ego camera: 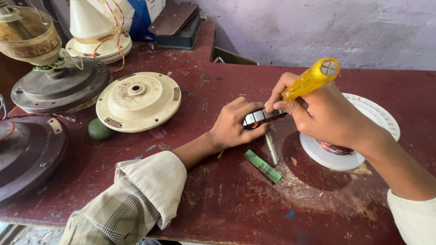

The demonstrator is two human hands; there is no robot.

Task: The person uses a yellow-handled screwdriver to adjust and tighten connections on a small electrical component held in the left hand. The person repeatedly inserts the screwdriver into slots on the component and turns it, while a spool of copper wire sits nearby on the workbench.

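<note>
The left hand (234, 127) closes on a ridged metal stator core (263, 117) (copper inside), while the right hand (318, 111) grips a yellow-handled screwdriver (311, 79) against it above the red counter (227, 199).

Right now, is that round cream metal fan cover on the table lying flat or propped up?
Lying flat. The round cream metal fan cover rests on the worn red table, centre hole facing up, a small green ball touching its edge.

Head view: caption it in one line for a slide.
Left hand steadies a slotted metal core on a worn red table while the right hand grips a yellow-handled tool.
</note>
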